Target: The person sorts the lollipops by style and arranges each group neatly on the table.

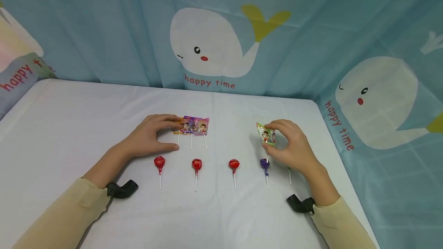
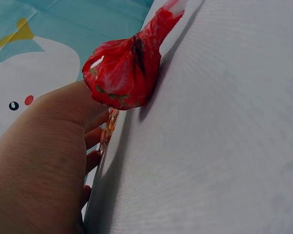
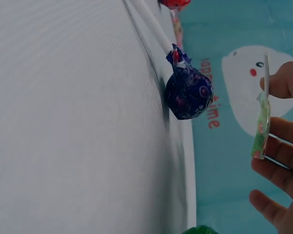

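Note:
My right hand pinches a flat lollipop in a green wrapper between thumb and fingertips, its stick pointing down; the right wrist view shows this green lollipop raised off the cloth. Behind a round purple lollipop is where it hangs. My left hand rests its fingers on a flat orange-wrapped lollipop, thumb apart from them near the stick. Flat purple and pink lollipops lie beside the orange one, overlapping in a row. Fingers partly cover the orange wrapper.
Three round red lollipops lie spaced in the near row, one red lollipop close below my left thumb. A round green lollipop is mostly hidden behind my right wrist. A white cloth covers the table; a blue curtain hangs behind.

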Motion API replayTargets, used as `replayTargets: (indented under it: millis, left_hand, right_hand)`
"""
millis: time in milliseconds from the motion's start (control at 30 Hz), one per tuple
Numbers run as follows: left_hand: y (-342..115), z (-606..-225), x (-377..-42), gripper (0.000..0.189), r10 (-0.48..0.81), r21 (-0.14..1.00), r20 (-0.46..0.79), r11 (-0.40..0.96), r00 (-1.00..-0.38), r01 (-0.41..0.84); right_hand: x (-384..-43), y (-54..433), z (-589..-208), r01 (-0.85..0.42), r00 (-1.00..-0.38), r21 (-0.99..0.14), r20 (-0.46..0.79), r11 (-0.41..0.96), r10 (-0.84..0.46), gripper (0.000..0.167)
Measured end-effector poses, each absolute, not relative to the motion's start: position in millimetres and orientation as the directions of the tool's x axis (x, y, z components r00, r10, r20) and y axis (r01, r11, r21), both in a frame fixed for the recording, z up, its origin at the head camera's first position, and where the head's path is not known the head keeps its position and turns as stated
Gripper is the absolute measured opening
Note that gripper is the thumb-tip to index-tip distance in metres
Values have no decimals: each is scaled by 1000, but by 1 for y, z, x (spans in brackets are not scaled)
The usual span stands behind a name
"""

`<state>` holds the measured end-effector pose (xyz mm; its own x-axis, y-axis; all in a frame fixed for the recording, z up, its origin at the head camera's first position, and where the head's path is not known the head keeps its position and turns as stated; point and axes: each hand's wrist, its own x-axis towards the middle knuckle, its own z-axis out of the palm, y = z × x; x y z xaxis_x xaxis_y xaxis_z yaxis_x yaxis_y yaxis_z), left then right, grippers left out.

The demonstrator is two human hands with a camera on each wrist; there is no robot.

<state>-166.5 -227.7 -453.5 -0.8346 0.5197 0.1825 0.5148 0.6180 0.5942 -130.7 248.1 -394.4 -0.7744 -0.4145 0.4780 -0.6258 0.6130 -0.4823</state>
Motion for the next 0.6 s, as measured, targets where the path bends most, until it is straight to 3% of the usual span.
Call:
replayTargets:
  millis: [333, 600]
  left_hand:
    - [-227, -452, -166, 63, 512, 593, 166, 631, -843, 500]
    - [-227, -454, -166, 62, 512, 594, 167, 629, -842, 501]
  right_hand:
    - [-138, 232, -393, -601, -797, -510, 440, 615, -414, 44]
    - [-144, 219, -394, -628, -776, -511, 465, 586, -426, 42]
